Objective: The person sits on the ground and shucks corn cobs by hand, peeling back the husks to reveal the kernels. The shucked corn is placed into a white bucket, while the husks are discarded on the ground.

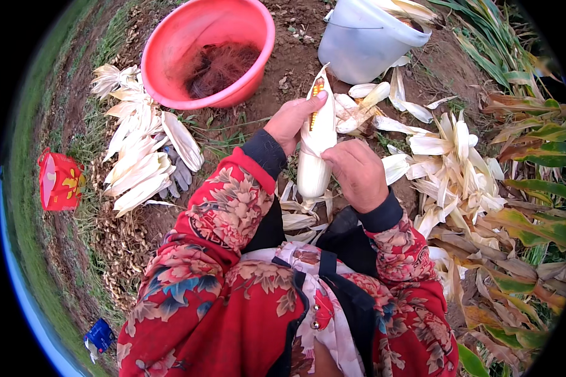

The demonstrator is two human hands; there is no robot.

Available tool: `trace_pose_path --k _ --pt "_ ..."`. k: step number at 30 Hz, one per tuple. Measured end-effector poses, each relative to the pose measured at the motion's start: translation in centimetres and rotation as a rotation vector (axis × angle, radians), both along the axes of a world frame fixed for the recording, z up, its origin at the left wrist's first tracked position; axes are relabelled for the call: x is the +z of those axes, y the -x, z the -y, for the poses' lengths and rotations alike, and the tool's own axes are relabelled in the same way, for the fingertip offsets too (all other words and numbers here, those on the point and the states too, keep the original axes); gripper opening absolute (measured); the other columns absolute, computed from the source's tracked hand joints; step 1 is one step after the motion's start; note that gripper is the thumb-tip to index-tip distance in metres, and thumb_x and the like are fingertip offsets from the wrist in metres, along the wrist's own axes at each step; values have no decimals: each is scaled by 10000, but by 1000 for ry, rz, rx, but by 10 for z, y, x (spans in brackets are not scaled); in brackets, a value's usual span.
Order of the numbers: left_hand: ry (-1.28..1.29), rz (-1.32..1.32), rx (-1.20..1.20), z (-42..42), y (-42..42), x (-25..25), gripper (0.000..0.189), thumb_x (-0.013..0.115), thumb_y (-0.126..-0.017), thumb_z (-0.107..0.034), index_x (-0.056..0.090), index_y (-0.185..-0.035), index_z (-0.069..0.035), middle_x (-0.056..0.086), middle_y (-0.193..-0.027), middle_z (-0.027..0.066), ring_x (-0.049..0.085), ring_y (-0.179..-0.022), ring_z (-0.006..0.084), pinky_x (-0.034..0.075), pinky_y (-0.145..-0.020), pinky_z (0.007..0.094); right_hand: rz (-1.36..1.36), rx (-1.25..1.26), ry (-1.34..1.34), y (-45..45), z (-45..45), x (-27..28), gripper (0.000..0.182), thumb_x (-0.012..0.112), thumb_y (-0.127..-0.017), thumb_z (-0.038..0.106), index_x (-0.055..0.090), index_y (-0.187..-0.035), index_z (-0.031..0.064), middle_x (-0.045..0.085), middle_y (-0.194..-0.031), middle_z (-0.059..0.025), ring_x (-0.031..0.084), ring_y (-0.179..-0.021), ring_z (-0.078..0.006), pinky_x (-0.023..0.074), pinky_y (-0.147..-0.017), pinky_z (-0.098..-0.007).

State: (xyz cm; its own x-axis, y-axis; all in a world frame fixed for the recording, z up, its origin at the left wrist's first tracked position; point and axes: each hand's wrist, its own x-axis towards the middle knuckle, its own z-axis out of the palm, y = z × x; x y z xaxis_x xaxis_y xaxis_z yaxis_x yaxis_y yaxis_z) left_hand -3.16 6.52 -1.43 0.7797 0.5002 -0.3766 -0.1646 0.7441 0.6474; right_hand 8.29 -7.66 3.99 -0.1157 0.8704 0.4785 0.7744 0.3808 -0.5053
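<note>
An ear of corn (pixel 317 165) in pale, dry husk points away from me, its stalk end towards my body. Yellow-orange kernels (pixel 315 113) show through a split near its tip. My left hand (pixel 290 120) grips the upper part, the thumb lying across the split. Lower down on the other side, my right hand (pixel 358 172) pinches the edge of the husk between thumb and fingers. Just beyond the right hand, more partly husked ears (pixel 358 106) lie on the soil.
A red plastic basin (pixel 207 101) holding dark corn silk (pixel 224 66) stands at upper left. A whitish bucket (pixel 358 45) with ears stands at upper right. Stacked husks (pixel 141 141) cover part of a grey glove (pixel 179 172). Loose husks (pixel 453 165), corn plants and a red bag (pixel 61 181) flank me.
</note>
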Motion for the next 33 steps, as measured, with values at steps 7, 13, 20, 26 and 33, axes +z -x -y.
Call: trace_pose_path --k 7,13,20,26,33 --pt "126 -49 167 -19 1 -13 380 583 -916 -392 589 -925 -12 612 -735 85 599 -585 188 513 -547 336 -93 192 198 34 55 14 250 647 -679 -19 625 -919 44 591 -809 -85 559 -681 -268 456 -591 -348" --pt "34 27 272 -39 -2 -26 469 526 -917 -493 557 -1000 -32 621 -773 129 641 -669 249 553 -630 380 -256 448 539 48 97 -2 182 637 -739 24 630 -921 39 595 -825 -92 584 -756 -285 482 -659 -368" --pt "-33 166 272 -34 -3 -13 529 480 -922 -535 537 -1072 -31 627 -899 143 637 -826 264 541 -753 412 177 332 845 23 99 -24 185 642 -783 182 652 -911 50 578 -833 -114 612 -820 -299 494 -698 -380" --pt "-2 333 150 -24 -1 0 550 365 -976 -500 512 -1180 -11 631 -942 155 633 -865 257 521 -807 391 -425 -295 526 -3 29 -1 406 692 -833 268 598 -1125 3 598 -1046 -134 619 -905 -216 500 -773 -335" --pt "-184 69 104 2 -19 8 602 371 -958 -558 451 -1275 -53 588 -1142 130 589 -988 204 489 -856 381 -1261 -242 588 7 -22 -31 610 556 -926 450 450 -1300 -20 579 -1083 -73 542 -939 -135 428 -865 -276"
